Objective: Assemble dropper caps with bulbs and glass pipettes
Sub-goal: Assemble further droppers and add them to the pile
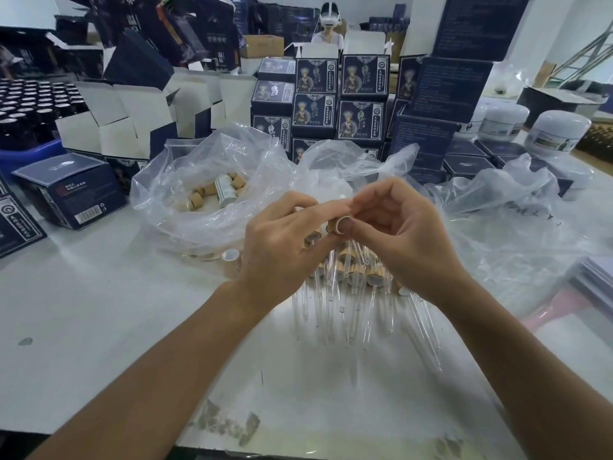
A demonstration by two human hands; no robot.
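Both hands meet above the table's middle. My right hand pinches a tan wooden dropper cap between thumb and fingers, its open end facing me. My left hand has fingertips on the same cap and curls round a second cap in its lower fingers. Under the hands lies a pile of assembled droppers, tan caps with clear glass pipettes pointing toward me. A clear plastic bag at the left holds several loose caps. Whether a bulb sits in the held cap is hidden.
A single cap lies by the bag's near edge. Stacked dark blue cartons wall the back. Open white-lined boxes stand back left, white jars back right. More crumpled plastic covers the right. A person sits beyond the boxes.
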